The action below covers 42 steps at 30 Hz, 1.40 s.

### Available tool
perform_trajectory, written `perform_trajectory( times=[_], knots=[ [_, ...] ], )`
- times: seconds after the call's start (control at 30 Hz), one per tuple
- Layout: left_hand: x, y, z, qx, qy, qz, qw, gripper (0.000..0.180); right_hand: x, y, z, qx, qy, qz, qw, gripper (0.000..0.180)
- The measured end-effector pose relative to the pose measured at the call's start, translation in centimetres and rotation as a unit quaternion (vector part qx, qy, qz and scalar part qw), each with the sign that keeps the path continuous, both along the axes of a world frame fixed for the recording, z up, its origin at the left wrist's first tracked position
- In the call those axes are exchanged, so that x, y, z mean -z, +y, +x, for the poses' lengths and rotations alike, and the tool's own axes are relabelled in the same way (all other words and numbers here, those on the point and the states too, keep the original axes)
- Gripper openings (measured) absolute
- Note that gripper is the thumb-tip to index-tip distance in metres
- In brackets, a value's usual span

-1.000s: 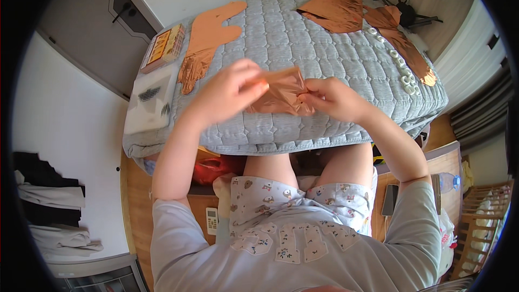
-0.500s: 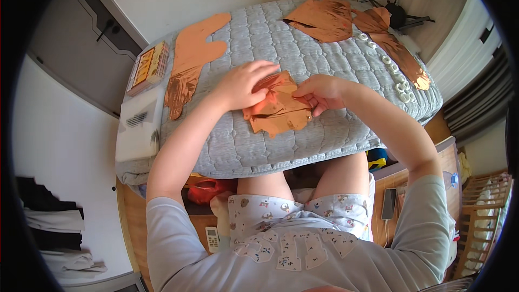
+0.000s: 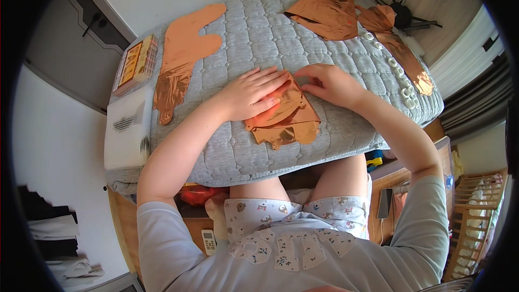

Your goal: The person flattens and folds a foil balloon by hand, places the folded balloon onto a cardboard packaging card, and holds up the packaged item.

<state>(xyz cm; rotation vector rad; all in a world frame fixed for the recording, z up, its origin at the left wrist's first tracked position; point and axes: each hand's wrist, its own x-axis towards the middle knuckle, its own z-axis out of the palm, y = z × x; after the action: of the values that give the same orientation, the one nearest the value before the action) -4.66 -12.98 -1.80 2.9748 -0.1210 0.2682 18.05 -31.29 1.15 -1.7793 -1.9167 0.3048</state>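
Pressed flat under the open left hand [image 3: 254, 94], the copper foil sheet [image 3: 284, 116] looks feather-light, crinkly and tear-prone, best pinched at its edge, where the right hand [image 3: 330, 84] fingertips nip a corner.

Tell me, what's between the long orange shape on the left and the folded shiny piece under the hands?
In the head view, only bare grey quilted pad lies between the long shape and the folded foil.

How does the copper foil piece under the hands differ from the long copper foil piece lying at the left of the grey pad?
The folded foil piece is compact and layered; the long foil piece lies spread in a single layer. The left hand presses the folded one flat and the right hand touches its edge; the long one lies untouched. Both are shiny copper and rest on the grey quilted pad.
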Motion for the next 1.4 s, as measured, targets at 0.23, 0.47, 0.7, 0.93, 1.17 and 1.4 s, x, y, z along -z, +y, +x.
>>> perform_trajectory(
  times=[0.23, 0.47, 0.7, 0.93, 1.17, 1.4],
  knots=[
    [0.1, 0.0, -0.1, -0.01, 0.011, 0.014, 1.0, 0.068, -0.1, 1.1, -0.8, -0.077, -0.057, 0.138, 0.986, 0.025],
    [-0.1, -0.2, -0.1, -0.013, 0.015, -0.004, 1.0, 0.067, 0.5, 2.6, -0.4, -0.124, -0.043, 0.194, 0.972, 0.024],
    [0.5, 0.3, -0.2, 0.0, -0.006, 0.011, 1.0, 0.064, 1.4, 2.5, -0.8, -0.092, 0.007, 0.18, 0.979, 0.024],
    [0.3, 0.2, 0.0, -0.003, -0.002, -0.003, 1.0, 0.065, 1.5, 2.1, -0.1, -0.108, 0.059, 0.147, 0.981, 0.023],
    [0.1, -0.1, -0.1, -0.013, 0.006, 0.003, 1.0, 0.066, 1.2, 2.4, -0.6, -0.11, 0.084, 0.123, 0.983, 0.023],
    [0.0, -0.1, 0.0, -0.006, -0.001, 0.003, 1.0, 0.065, 1.2, 1.7, -0.5, -0.114, 0.082, 0.149, 0.979, 0.023]
  ],
)
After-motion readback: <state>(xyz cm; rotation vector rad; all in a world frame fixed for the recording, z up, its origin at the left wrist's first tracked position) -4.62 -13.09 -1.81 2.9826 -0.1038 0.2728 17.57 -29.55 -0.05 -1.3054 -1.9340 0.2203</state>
